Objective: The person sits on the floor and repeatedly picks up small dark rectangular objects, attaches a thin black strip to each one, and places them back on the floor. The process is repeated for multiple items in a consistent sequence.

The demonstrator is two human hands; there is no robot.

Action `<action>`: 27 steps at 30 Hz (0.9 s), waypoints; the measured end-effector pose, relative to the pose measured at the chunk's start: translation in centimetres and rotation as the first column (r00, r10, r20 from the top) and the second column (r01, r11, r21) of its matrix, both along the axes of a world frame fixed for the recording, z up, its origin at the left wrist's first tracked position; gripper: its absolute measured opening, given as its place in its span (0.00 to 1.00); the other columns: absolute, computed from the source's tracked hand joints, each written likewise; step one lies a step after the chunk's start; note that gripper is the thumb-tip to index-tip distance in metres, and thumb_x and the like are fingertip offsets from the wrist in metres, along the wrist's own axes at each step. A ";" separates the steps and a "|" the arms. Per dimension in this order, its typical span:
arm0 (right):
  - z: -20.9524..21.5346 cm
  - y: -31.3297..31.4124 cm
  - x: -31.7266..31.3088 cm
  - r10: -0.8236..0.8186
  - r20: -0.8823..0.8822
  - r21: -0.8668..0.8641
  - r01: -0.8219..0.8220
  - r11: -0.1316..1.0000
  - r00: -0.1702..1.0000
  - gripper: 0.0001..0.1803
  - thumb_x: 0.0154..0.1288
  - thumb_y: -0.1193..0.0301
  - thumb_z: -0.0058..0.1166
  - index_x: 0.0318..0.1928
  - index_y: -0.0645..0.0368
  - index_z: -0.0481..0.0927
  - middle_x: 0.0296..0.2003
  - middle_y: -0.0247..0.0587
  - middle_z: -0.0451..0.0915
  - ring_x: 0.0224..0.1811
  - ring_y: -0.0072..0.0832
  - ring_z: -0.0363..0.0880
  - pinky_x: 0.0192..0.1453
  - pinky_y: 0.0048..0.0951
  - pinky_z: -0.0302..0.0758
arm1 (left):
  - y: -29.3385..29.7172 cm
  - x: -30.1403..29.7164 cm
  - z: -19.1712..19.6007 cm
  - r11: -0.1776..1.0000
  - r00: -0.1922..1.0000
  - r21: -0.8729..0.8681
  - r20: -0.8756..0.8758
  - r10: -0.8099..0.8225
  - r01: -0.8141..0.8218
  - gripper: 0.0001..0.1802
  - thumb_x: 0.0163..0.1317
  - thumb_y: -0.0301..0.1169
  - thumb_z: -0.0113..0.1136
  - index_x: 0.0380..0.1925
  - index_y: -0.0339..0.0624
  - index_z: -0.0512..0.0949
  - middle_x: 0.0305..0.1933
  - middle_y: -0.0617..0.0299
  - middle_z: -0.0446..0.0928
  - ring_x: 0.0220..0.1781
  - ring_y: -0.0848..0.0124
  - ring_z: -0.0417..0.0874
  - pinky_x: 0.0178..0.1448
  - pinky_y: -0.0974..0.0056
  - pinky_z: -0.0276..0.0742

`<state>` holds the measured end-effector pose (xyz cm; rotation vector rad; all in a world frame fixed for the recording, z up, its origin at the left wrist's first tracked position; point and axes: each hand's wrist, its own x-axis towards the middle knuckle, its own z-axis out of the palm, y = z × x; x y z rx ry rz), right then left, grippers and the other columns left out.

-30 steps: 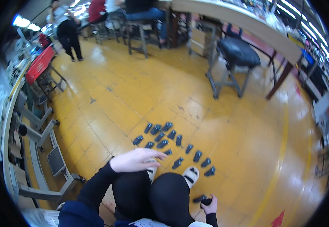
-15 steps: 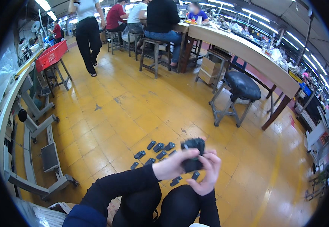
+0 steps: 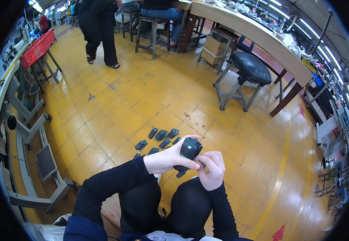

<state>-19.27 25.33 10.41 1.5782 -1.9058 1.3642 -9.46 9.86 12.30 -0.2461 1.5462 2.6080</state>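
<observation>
My left hand [image 3: 167,159] is wrapped around a bundle of small black pieces [image 3: 190,148], its thumb lying across the near side. A small pale patch shows on the bundle's upper face. My right hand [image 3: 211,172] is closed, with curled fingers pinched against the bundle's lower right side beside the left thumb. What sits in that pinch is too small to make out. Beyond my left hand, several similar black clip-like pieces [image 3: 161,135] lie loose on the tiled floor [image 3: 142,96]. My hands and the bundle cover part of this group.
A black padded stool [image 3: 250,67] stands at the right, before a long wooden table [image 3: 258,30]. At far left a red crate [image 3: 38,49] rests on a stand, near grey metal frames [image 3: 58,193]. A person in black trousers [image 3: 102,32] is walking ahead; others sit at the table.
The view has tilted down. My hands have drawn closer together, and my right fingers have curled into a pinch at the bundle's side. The walking person has come nearer.
</observation>
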 end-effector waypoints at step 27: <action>-1.6 1.5 -1.1 0.214 0.482 -0.068 -0.207 0.976 0.850 0.06 0.50 0.83 0.60 0.30 0.64 0.79 0.31 0.40 0.77 0.34 0.32 0.76 0.40 0.27 0.72 | 0.1 -0.2 0.7 0.979 0.979 0.108 0.088 -0.184 0.174 0.52 0.52 0.15 0.65 0.71 0.57 0.46 0.58 0.61 0.62 0.58 0.73 0.70 0.57 0.67 0.71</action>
